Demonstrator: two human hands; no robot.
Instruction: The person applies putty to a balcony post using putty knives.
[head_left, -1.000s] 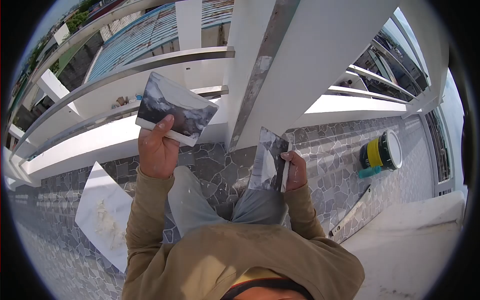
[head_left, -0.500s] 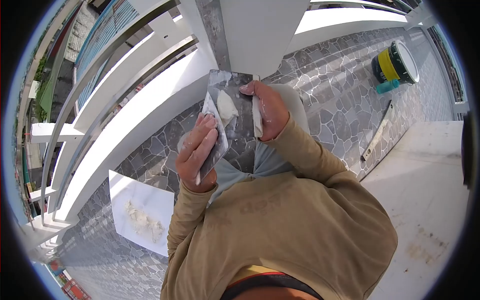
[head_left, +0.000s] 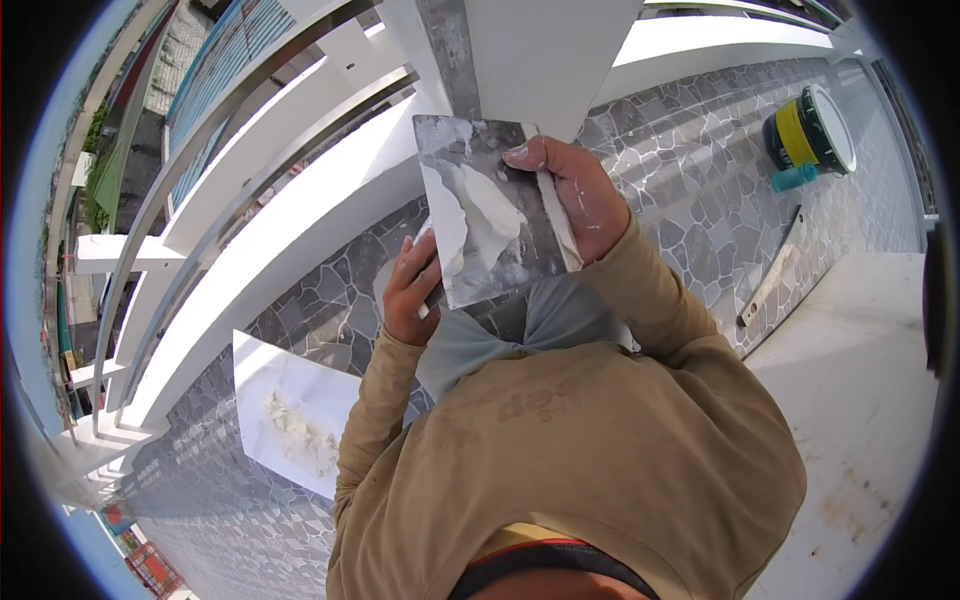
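My right hand (head_left: 580, 195) grips a wide steel putty blade (head_left: 535, 255) by its pale back edge, with the thumb pressed on the face. Two patches of white putty (head_left: 490, 210) lie on that face, one in the middle and one along the left side. My left hand (head_left: 408, 295) is closed on a second putty blade (head_left: 424, 309), of which only slivers show at the left of the first blade. The rest of it is hidden. White smears mark my right hand.
A white sheet with putty crumbs (head_left: 255, 435) lies on the stone-patterned floor at left. White railings (head_left: 230, 250) and a pillar (head_left: 550, 60) stand ahead. At right are a dark bucket with a yellow band (head_left: 797, 133), a teal object (head_left: 795, 178) and a long straight bar (head_left: 770, 268).
The left blade has gone from in front of the right blade to mostly behind its left side. The right blade now faces me more fully, and its putty is spread into two patches.
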